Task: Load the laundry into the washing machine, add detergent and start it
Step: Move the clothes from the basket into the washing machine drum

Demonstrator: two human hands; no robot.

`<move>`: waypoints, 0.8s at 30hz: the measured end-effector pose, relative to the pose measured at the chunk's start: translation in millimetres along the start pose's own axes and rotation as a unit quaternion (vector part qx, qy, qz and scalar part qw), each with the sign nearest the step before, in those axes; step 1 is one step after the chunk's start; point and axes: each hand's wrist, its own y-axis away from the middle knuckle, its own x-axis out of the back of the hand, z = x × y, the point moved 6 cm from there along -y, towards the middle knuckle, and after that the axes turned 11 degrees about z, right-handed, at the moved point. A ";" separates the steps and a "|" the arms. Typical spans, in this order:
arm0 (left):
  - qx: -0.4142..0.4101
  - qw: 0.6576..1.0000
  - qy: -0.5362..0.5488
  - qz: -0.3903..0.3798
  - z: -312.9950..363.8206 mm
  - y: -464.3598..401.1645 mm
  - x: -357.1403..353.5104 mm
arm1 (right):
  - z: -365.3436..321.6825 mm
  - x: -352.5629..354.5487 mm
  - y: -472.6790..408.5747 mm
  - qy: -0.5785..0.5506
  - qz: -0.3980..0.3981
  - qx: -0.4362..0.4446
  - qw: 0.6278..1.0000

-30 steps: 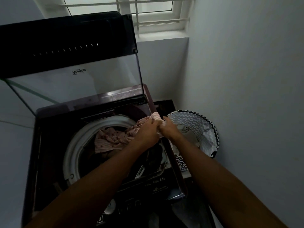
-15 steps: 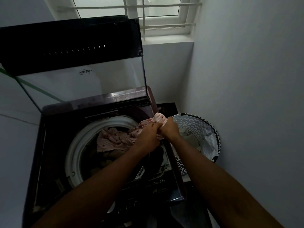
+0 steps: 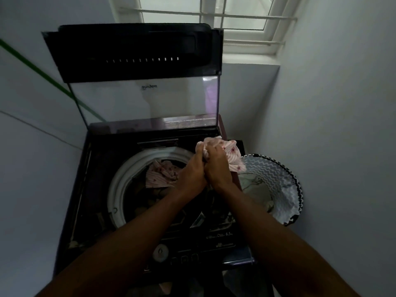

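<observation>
A dark top-loading washing machine point(image 3: 90, 202) stands in front of me with its glass lid point(image 3: 145, 101) raised upright. A pink patterned cloth point(image 3: 232, 154) is bunched in both hands at the right rim of the white drum ring point(image 3: 116, 189). Its other end point(image 3: 159, 175) trails down into the drum, over darker laundry. My left hand point(image 3: 191, 174) and my right hand point(image 3: 217, 168) are pressed together, each shut on the cloth. The control panel point(image 3: 184, 257) with a round button lies near me, partly hidden by my forearms.
A zigzag-patterned laundry basket point(image 3: 285, 179) stands right of the machine against the wall, with pale cloth inside. Walls close in on both sides. A barred window point(image 3: 214, 16) is behind the raised lid. A green line point(image 3: 42, 76) runs along the left wall.
Both hands have lifted the bunched end of the pink cloth slightly higher at the drum's right rim. The view has shifted so the machine sits more central.
</observation>
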 end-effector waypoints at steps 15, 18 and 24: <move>0.064 0.988 -0.137 0.043 -91.0 35.5 74.4 | -33.2 -100.3 45.8 0.062 -0.100 -0.015 0.993; 0.064 0.988 -0.133 0.032 -103.7 37.7 76.8 | -23.1 -107.6 55.1 0.171 -0.119 -0.002 0.978; 0.074 0.985 -0.148 -0.038 -135.1 30.8 57.4 | -6.8 -137.5 66.2 0.160 -0.190 -0.021 0.968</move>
